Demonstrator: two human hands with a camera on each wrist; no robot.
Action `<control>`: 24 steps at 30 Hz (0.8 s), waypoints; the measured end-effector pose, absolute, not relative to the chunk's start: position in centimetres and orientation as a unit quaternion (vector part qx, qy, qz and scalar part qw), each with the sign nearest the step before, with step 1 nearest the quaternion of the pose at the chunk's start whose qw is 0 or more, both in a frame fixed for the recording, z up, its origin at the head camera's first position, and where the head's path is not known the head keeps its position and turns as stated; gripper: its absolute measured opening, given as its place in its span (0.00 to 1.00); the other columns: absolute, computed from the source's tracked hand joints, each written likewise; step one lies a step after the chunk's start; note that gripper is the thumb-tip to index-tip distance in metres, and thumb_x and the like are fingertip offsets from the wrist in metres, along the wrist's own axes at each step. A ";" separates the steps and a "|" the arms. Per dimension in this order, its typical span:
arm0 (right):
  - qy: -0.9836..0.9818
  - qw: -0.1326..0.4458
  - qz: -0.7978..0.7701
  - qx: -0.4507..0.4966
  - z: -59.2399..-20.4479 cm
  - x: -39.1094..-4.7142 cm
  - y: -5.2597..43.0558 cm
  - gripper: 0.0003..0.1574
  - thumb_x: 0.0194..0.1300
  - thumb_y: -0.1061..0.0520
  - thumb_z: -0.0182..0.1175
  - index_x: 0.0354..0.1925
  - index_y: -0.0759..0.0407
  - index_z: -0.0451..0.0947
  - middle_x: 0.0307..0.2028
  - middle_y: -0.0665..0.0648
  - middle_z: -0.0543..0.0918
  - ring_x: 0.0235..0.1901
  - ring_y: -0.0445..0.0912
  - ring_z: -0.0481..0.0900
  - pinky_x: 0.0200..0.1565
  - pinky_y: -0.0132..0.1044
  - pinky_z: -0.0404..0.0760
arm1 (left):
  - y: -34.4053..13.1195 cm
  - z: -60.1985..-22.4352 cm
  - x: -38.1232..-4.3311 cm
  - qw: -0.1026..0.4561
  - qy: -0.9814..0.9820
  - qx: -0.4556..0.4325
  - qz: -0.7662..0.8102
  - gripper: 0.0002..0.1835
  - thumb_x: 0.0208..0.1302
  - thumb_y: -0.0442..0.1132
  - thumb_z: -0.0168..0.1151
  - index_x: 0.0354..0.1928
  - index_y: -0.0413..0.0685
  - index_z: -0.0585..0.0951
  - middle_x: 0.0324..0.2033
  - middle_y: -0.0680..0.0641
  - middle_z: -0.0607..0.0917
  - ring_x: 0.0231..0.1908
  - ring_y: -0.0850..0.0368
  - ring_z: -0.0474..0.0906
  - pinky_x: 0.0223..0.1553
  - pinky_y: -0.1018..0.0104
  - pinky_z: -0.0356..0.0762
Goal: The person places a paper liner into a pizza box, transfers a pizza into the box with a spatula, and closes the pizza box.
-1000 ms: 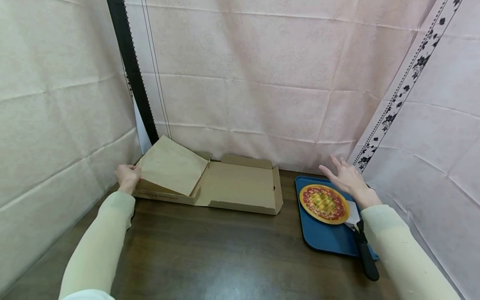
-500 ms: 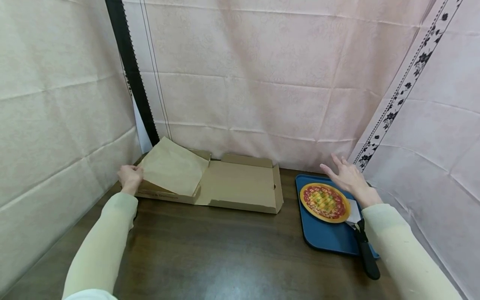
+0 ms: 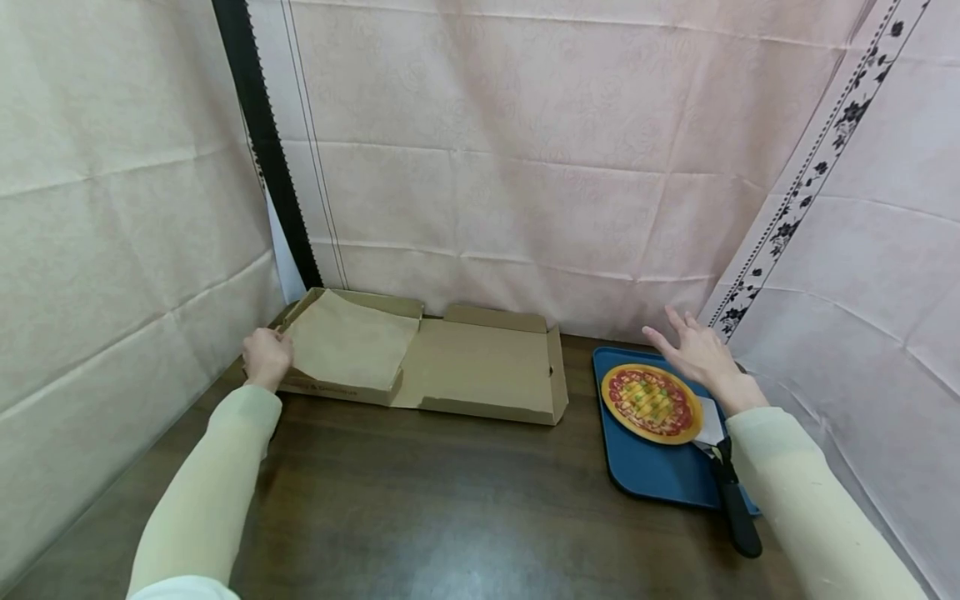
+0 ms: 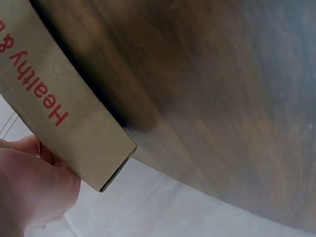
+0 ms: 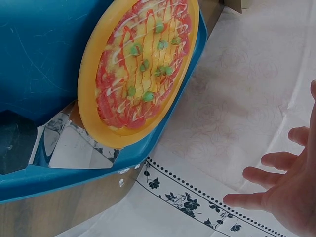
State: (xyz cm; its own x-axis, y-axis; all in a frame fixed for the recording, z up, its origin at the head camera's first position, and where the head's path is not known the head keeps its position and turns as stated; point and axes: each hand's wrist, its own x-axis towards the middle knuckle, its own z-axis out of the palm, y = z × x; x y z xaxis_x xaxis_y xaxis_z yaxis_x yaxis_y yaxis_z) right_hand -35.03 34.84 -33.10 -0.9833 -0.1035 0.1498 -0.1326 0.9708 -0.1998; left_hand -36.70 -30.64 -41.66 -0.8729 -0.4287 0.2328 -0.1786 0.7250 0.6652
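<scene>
One sheet (image 3: 348, 337) lies in one box (image 3: 483, 367); left hand (image 3: 267, 358) at the box's left edge — grip unclear. Right of the box: one pizza (image 3: 651, 404), one tray (image 3: 647, 475), right hand (image 3: 703, 362) spread wide.

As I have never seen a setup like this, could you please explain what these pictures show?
There is no robot here: a person works with bare hands. The wide view comes from a camera worn on the head, looking forward and down; the two closer ones come from cameras on the left and right wrists. On the table are an open box, with paper in its left half, and a tray. A pizza lies on the tray with a spatula, whose blade goes under the pizza's edge. The left hand is at the box's left side, beside the paper; whether its fingers pinch the paper is hidden. The right hand holds nothing, its fingers outstretched near the tray.
</scene>
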 end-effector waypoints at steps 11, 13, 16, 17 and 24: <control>-0.991 0.055 0.108 0.056 -33.2 -35.0 34.9 0.53 0.70 0.26 0.34 0.76 0.58 0.38 0.71 0.81 0.46 0.66 0.79 0.49 0.61 0.75 0.54 | -31.2 -42.0 -36.8 0.141 -0.934 0.151 -0.290 0.20 0.64 0.37 0.40 0.12 0.47 0.64 0.21 0.36 0.75 0.24 0.40 0.73 0.23 0.52 0.69; -0.991 0.053 0.109 0.055 -33.3 -35.0 34.9 0.53 0.70 0.26 0.34 0.77 0.58 0.38 0.71 0.81 0.46 0.66 0.80 0.49 0.61 0.75 0.54 | -31.2 -42.0 -36.8 0.137 -0.939 0.148 -0.280 0.18 0.63 0.36 0.39 0.14 0.44 0.66 0.25 0.32 0.77 0.25 0.38 0.74 0.23 0.51 0.70; -0.991 0.054 0.110 0.057 -33.4 -35.0 34.9 0.53 0.70 0.26 0.34 0.77 0.58 0.38 0.71 0.81 0.46 0.66 0.80 0.49 0.60 0.76 0.53 | -31.2 -42.1 -36.9 0.130 -0.944 0.148 -0.264 0.16 0.63 0.35 0.38 0.22 0.34 0.71 0.32 0.24 0.77 0.30 0.29 0.76 0.25 0.45 0.72; -0.991 0.055 0.110 0.057 -33.5 -35.0 34.9 0.53 0.70 0.26 0.34 0.77 0.58 0.38 0.71 0.81 0.46 0.66 0.80 0.49 0.60 0.76 0.54 | -31.2 -42.1 -36.9 0.127 -0.946 0.146 -0.260 0.16 0.63 0.35 0.38 0.26 0.31 0.73 0.34 0.22 0.77 0.33 0.26 0.76 0.26 0.43 0.72; -0.991 0.056 0.112 0.054 -33.7 -34.9 35.1 0.53 0.70 0.26 0.33 0.77 0.58 0.38 0.71 0.81 0.46 0.66 0.80 0.49 0.61 0.75 0.53 | -31.2 -42.1 -37.3 0.109 -0.955 0.138 -0.240 0.18 0.63 0.34 0.39 0.39 0.25 0.75 0.44 0.18 0.75 0.43 0.20 0.74 0.35 0.37 0.73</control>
